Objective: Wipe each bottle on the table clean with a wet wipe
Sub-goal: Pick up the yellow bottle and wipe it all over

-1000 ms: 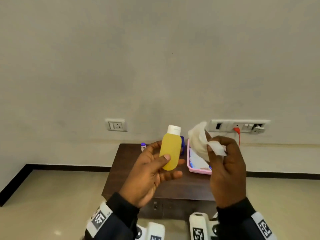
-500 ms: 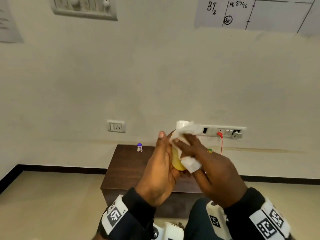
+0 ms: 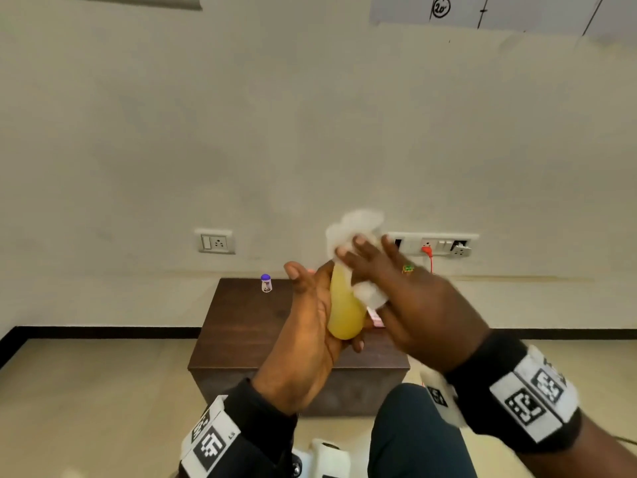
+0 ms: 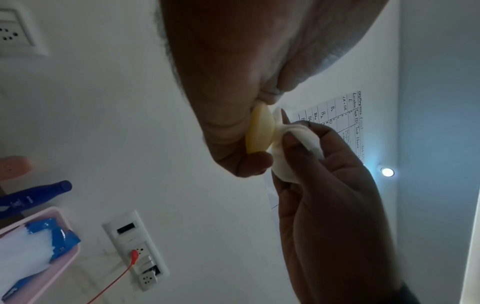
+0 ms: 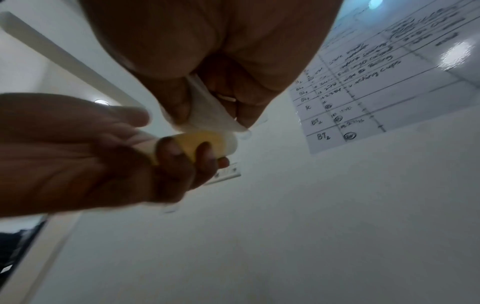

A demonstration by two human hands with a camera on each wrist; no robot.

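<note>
Surroundings: a dark wooden table [image 3: 241, 326] stands against a pale wall, with a small purple-capped bottle [image 3: 265, 283] upright near its back left corner. In the left wrist view a dark blue bottle [image 4: 31, 198] lies beside a pink tray [image 4: 66, 260] holding a blue-and-white packet [image 4: 39, 244]. A wall socket strip [image 3: 432, 243] carries a red plug [image 3: 426, 250], and a handwritten chart [image 5: 384, 82] hangs higher up. From the head camera, both hands block the table's middle and right, leaving only a sliver of the tray edge visible.

Hidden parts: the cap of the yellow bottle [image 3: 343, 310] is covered by the white wet wipe [image 3: 355, 229]; motion blur softens the right hand.

Hands: the left hand [image 3: 306, 336] grips the yellow bottle's lower body, held upright in the air above the table, fingers curled round it. The right hand [image 3: 410, 305] clutches the wet wipe and presses it over the bottle's top and upper side.
</note>
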